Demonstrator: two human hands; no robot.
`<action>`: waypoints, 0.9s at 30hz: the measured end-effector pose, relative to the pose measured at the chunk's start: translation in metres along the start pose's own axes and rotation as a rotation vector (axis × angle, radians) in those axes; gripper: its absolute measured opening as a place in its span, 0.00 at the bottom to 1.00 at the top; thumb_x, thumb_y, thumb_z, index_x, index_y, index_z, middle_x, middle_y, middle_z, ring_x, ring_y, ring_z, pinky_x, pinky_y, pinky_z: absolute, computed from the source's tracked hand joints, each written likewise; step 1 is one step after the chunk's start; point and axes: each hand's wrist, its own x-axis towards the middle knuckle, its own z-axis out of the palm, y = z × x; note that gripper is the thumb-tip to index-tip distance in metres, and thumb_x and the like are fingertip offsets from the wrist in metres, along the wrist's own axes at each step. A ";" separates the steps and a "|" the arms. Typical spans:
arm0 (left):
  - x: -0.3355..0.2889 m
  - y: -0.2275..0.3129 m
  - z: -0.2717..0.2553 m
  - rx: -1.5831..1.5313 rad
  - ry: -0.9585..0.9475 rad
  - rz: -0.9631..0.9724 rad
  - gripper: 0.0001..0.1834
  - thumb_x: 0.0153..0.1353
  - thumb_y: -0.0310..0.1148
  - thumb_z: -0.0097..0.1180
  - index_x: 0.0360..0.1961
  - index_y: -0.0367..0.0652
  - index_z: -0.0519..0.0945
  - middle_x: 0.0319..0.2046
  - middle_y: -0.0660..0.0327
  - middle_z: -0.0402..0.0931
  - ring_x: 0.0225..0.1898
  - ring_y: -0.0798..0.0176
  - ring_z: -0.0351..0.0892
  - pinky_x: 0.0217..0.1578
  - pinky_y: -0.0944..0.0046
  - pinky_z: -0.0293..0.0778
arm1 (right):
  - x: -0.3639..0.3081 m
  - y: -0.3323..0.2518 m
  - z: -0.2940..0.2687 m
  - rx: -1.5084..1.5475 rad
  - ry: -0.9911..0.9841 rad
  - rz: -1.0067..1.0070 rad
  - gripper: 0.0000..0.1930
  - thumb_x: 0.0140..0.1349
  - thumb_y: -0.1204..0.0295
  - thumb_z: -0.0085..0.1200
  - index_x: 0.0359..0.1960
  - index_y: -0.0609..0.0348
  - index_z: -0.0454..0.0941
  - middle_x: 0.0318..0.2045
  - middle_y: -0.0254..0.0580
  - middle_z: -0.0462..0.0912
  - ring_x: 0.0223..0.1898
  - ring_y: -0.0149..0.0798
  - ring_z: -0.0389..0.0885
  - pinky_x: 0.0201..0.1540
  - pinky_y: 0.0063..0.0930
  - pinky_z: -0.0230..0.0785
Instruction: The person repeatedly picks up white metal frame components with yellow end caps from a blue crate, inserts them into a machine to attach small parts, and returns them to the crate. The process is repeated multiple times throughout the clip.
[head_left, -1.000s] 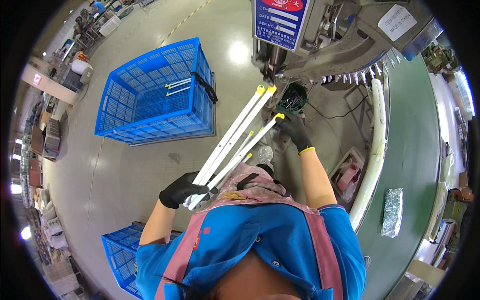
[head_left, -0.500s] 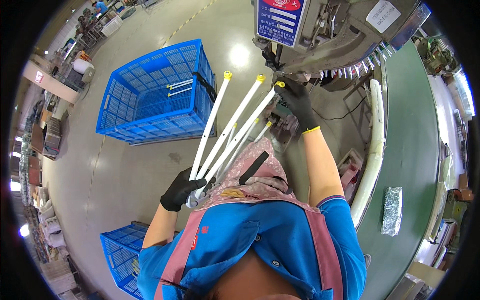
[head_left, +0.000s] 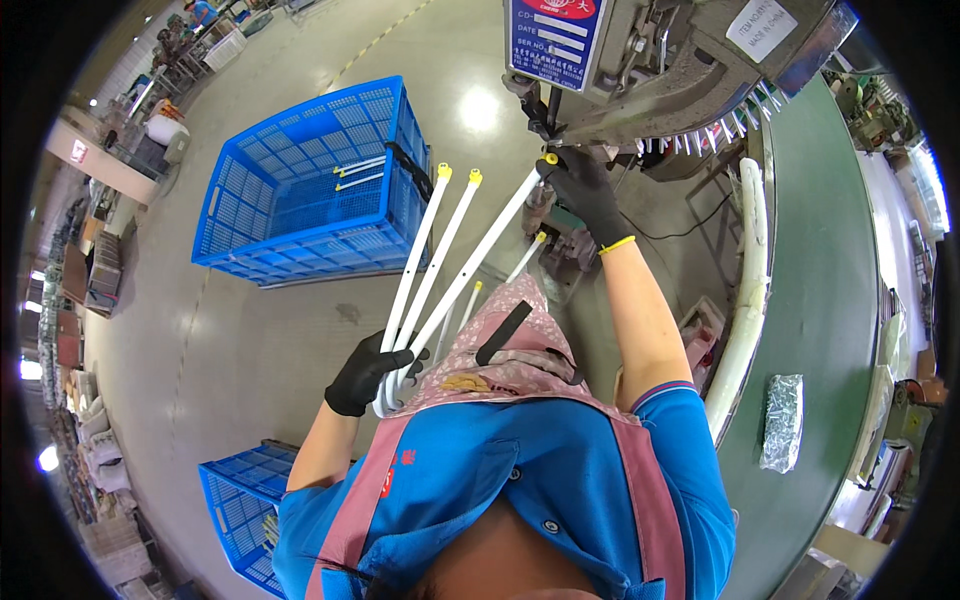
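Observation:
My left hand (head_left: 358, 380), in a black glove, is closed round the lower ends of several white tubes (head_left: 412, 270) with yellow end pieces, held in front of my apron. They fan upward and away from me. My right hand (head_left: 588, 198), also gloved, grips the upper end of the rightmost tube (head_left: 492, 238), just under the head of a grey machine (head_left: 650, 110). A yellow end piece (head_left: 551, 158) shows at its fingertips. Lower down, partly hidden behind the held tubes and apron, more yellow-tipped tubes (head_left: 527, 257) are visible.
A large blue crate (head_left: 310, 252) with a few white tubes (head_left: 358, 182) stands on the floor ahead left. Another blue crate (head_left: 225, 515) is at my lower left. On the right runs a green belt or tabletop (head_left: 830, 270) with a clear packet (head_left: 782, 422) and a thick pale padded edge (head_left: 742, 300).
The rightmost tube's tip has moved up and slightly left with my right hand, closer to the machine head. The other held tubes have shifted left and lower, closer together.

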 end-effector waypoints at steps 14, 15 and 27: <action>-0.004 0.020 -0.002 0.026 0.031 -0.055 0.24 0.55 0.30 0.55 0.52 0.30 0.70 0.38 0.50 0.79 0.36 0.59 0.79 0.42 0.61 0.75 | 0.034 0.027 0.036 -0.094 -0.211 0.185 0.22 0.58 0.52 0.52 0.45 0.57 0.78 0.41 0.49 0.82 0.48 0.50 0.78 0.51 0.39 0.67; -0.006 0.024 -0.001 0.042 0.038 -0.064 0.24 0.55 0.30 0.55 0.52 0.30 0.70 0.38 0.50 0.79 0.36 0.60 0.79 0.42 0.61 0.75 | 0.037 0.021 0.032 -0.108 -0.344 0.346 0.23 0.58 0.51 0.52 0.44 0.58 0.78 0.40 0.49 0.82 0.48 0.51 0.78 0.51 0.39 0.67; -0.020 0.030 0.007 0.152 0.038 -0.007 0.22 0.55 0.31 0.58 0.50 0.32 0.71 0.37 0.53 0.78 0.35 0.63 0.77 0.40 0.64 0.74 | 0.015 0.041 0.051 0.457 -0.372 0.625 0.20 0.58 0.54 0.56 0.25 0.61 0.79 0.21 0.35 0.80 0.16 0.28 0.70 0.21 0.25 0.63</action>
